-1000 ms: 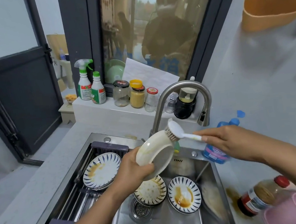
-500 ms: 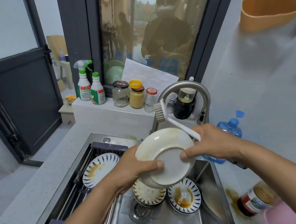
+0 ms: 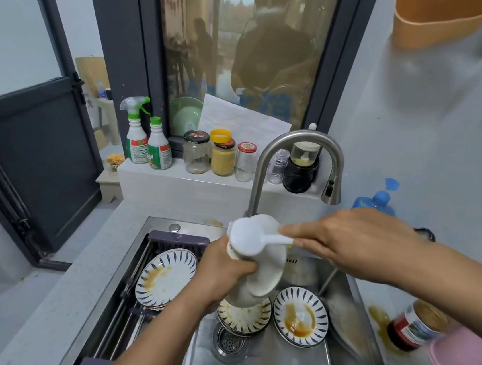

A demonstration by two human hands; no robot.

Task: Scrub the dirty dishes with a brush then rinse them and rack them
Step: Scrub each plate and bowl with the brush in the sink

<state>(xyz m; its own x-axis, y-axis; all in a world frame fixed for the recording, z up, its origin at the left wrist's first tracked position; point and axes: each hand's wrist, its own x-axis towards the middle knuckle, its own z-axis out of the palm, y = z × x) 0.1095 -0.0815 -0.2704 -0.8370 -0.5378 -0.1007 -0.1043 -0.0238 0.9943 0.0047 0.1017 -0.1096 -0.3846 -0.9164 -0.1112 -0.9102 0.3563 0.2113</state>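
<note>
Left hand: the left hand [image 3: 225, 270] is clamped on the white round ceramic dish [image 3: 265, 272], fingers curled round its lower left edge. The dish is tipped up steeply, I'd say to face the bristles and let drips fall below.
Right hand: the right hand [image 3: 350, 242] is closed on the thin handle of the white plastic dish brush [image 3: 248, 238], forefinger laid along it, probably for pressure.
Brush: its head sits on the dish's upper part, back towards us.
Dish position: held in the air over the stainless steel sink [image 3: 282, 362], under the arched steel faucet [image 3: 289, 141]. I can't see any water running.
Below: a stack of blue-petal-rimmed plates [image 3: 245, 315] sits by the drain.
Beside it: a sauce-smeared patterned plate [image 3: 300, 316].
Left side: the dark slatted drying rack [image 3: 177, 241] carries another stained patterned plate [image 3: 166, 276], apparently parked there and not washed.
Stage: scrubbing now. Rinsing and racking are not yet done.
</note>
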